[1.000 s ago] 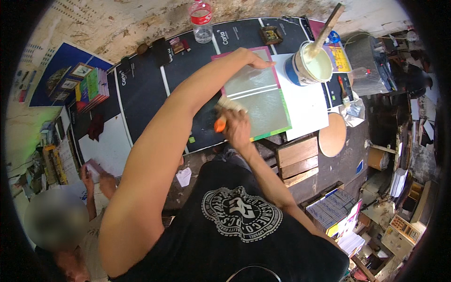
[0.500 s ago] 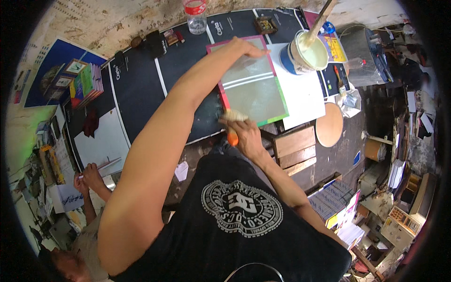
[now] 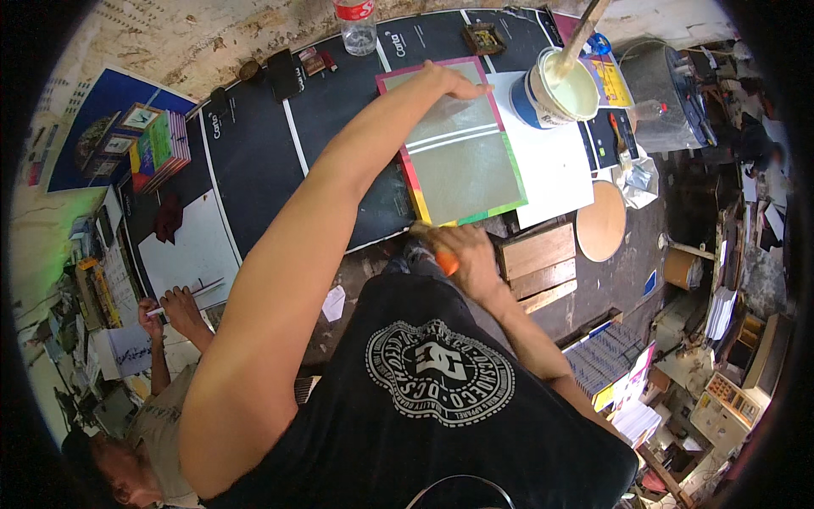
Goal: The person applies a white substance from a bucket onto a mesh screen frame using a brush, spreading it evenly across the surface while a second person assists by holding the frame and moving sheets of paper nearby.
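Observation:
A framed mesh screen (image 3: 465, 180) lies on the dark table covering, its border taped in pink, red, yellow and green. Two pale stripes cross its middle. Over the far end of the screen stretches my left hand (image 3: 456, 83), palm down, fingers extended toward the right border. My right hand (image 3: 475, 254) is closed round the orange handle (image 3: 447, 264) of a brush, just off the screen's near edge. Motion smears this hand, and the brush's head is mostly hidden. A white sheet (image 3: 555, 182) lies to the right of the screen.
A bucket of pale liquid (image 3: 570, 95) with a wooden stick stands on the white sheet's far end. A clear bottle (image 3: 359, 36) is at the back. Wooden blocks (image 3: 540, 261) and a round board (image 3: 600, 220) lie right. Another person's hands (image 3: 180, 307) work at the left.
My right hand and the brush have moved from the screen's near left corner, toward me and slightly right, off its edge. The left hand stays on the screen's far end.

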Motion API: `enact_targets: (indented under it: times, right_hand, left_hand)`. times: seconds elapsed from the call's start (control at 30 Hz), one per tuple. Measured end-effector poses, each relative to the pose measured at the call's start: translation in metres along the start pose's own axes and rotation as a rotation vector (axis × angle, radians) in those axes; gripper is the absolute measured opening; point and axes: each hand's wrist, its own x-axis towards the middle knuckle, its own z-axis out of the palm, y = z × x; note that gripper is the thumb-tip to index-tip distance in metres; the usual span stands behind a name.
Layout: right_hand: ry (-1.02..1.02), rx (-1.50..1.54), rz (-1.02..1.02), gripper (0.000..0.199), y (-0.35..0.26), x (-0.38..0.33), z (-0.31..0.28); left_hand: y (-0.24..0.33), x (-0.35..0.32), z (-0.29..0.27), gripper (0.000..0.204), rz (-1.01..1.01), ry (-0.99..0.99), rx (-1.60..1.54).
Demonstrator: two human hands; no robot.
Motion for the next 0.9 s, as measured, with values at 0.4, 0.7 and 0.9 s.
enact_targets:
  times: [0.4,0.7,0.9]
  right_hand:
    - [-0.093,-0.172,-0.088,0.041,0.002,-0.015,-0.033]
    - [-0.134,-0.24,-0.072,0.037,0.013,-0.02,-0.012]
    - [-0.112,-0.183,-0.054,0.036,0.007,0.004,-0.029]
  left_hand:
    - [0.004,-0.005,0.001,0.097,0.022,0.016,-0.001]
    - [0.004,-0.009,-0.002,0.099,0.026,0.016,-0.07]
    - [0.003,0.004,0.005,0.1,0.0,0.039,-0.038]
